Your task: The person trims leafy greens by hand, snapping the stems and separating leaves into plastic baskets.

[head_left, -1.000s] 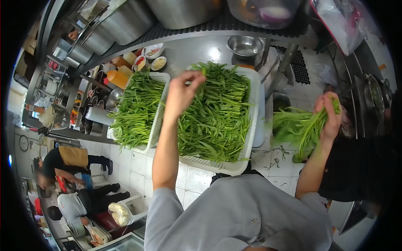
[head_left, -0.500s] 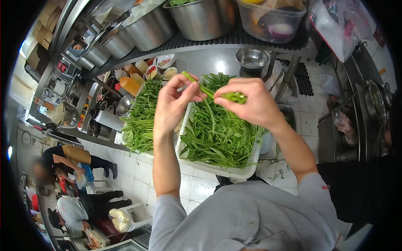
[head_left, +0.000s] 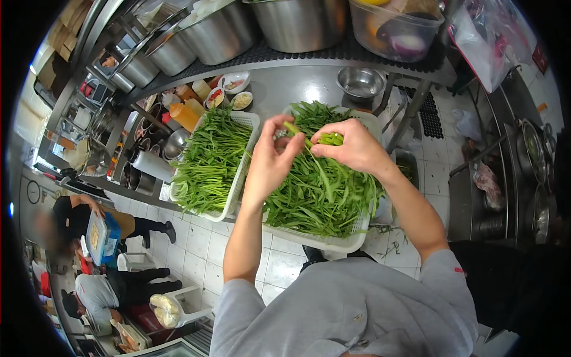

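Over the right-hand basket, my left hand (head_left: 272,153) pinches a green stem of water spinach (head_left: 291,127) between thumb and fingers. Close beside it, my right hand (head_left: 357,146) is closed on a small bunch of water spinach stems (head_left: 331,138), their cut ends showing. The pinched stem runs from one hand toward the other. Below lies a heap of leafy water spinach (head_left: 315,196) in a white plastic basket (head_left: 333,243). To the left, a second white basket (head_left: 237,178) holds more water spinach (head_left: 208,160), its stems lying roughly side by side.
Steel pots (head_left: 297,27) and a clear tub (head_left: 395,35) line the shelf above. A steel bowl (head_left: 361,82), small bowls (head_left: 241,101) and sauce bottles (head_left: 184,116) stand behind the baskets. At left, one person holds a blue tub (head_left: 102,237); another person (head_left: 98,297) bends over a tray.
My left hand has come closer to my right hand. The view has shifted, showing more of the left basket. The person at left has raised and turned the blue tub.
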`<state>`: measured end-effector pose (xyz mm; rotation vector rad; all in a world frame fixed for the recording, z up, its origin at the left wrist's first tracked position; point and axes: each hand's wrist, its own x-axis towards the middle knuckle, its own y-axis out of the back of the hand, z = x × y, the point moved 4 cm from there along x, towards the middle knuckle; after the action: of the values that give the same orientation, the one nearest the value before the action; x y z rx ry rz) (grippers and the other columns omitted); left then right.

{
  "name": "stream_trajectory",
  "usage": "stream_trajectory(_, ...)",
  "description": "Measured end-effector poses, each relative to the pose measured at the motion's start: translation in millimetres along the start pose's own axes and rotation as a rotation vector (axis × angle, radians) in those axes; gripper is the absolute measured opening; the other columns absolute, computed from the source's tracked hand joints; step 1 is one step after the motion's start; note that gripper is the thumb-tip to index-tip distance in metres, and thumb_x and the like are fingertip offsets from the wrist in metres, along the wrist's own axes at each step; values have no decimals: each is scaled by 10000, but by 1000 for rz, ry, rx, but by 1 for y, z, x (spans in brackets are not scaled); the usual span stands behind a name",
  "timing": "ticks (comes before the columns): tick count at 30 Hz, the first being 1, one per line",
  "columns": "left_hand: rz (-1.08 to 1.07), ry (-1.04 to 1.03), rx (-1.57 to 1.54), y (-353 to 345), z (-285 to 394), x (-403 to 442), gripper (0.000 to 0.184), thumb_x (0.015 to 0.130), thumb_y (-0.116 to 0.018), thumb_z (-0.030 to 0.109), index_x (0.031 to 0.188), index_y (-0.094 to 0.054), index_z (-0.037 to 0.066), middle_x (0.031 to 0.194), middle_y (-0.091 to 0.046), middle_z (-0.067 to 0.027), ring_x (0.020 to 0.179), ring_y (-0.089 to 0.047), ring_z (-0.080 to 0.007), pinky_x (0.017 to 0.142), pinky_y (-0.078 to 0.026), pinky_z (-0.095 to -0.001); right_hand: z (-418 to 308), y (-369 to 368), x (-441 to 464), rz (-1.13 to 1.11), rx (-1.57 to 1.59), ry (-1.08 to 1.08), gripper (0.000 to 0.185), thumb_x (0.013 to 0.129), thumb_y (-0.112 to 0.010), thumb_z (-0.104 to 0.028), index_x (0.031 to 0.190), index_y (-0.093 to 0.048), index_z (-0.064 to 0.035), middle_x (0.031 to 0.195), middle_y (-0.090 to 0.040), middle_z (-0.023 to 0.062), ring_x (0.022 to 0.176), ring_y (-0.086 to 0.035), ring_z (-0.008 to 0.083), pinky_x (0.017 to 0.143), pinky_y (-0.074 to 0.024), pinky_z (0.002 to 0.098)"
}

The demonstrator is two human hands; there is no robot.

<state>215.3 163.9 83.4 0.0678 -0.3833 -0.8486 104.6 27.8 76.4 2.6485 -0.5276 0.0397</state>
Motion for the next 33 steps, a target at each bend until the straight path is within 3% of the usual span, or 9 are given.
stream_trajectory(3,-7,-395,524,-6,22,-4,308,867,-697,84,1166,-622,76,1043,-650,-68,964,-635,-228,785,-537,-340,2,6,-9,44,-206,74,242,793,-720,-201,953,-725,-19,810,-706,151,687,-664,262,660,-513,364)
stream_trajectory(5,-224,-556,788,-11,20,-9,281,839,-715,90,1113,-653,78,1076,-645,-68,951,-636,-261,784,-535,-353,-4,10,-21,102,-380,187,211,772,-714,-160,932,-719,-22,811,-697,135,687,-662,275,652,-513,370)
stream_trajectory(6,-235,-572,787,-17,23,-11,237,805,-726,98,1036,-680,74,1045,-639,-67,928,-627,-272,774,-534,-354,-8,12,-27,126,-465,243,198,762,-710,-140,922,-717,-23,812,-693,127,686,-661,282,648,-513,372)
stream_trajectory(11,-423,-647,788,-63,22,-25,199,788,-704,121,973,-662,59,926,-606,-58,840,-624,-236,693,-540,-366,-2,27,-69,50,-728,193,189,764,-699,-208,845,-686,-38,811,-662,123,728,-661,327,640,-530,430)
stream_trajectory(16,-457,-606,477,-131,2,-45,132,803,-670,122,902,-607,60,810,-507,-83,739,-594,-264,619,-519,-381,17,53,-131,91,-759,277,138,727,-728,-143,795,-650,-52,749,-616,79,663,-634,283,579,-508,395)
stream_trajectory(24,-473,-457,-10,-246,7,-22,128,825,-662,111,888,-624,7,821,-557,-131,717,-591,-324,631,-490,-395,54,118,-197,593,-794,336,223,694,-741,34,903,-676,-6,769,-619,104,664,-620,283,574,-487,360)
stream_trajectory(27,-527,-350,-88,-288,4,-9,151,829,-665,102,922,-644,-14,814,-577,-156,694,-610,-291,626,-490,-360,68,141,-214,714,-823,315,233,699,-737,55,920,-679,5,791,-635,120,693,-629,302,601,-496,364)
stream_trajectory(31,-465,-306,-52,-328,-17,16,156,838,-646,125,910,-653,-13,860,-626,-167,750,-620,-319,689,-494,-373,77,168,-232,829,-812,329,194,749,-731,35,936,-683,12,810,-664,117,709,-641,262,628,-500,344)
stream_trajectory(33,-566,-229,220,-335,-41,35,199,863,-649,155,977,-673,-6,946,-657,-182,862,-640,-355,786,-502,-396,82,185,-239,932,-623,251,160,796,-722,4,951,-686,16,824,-683,95,726,-645,215,641,-503,323)
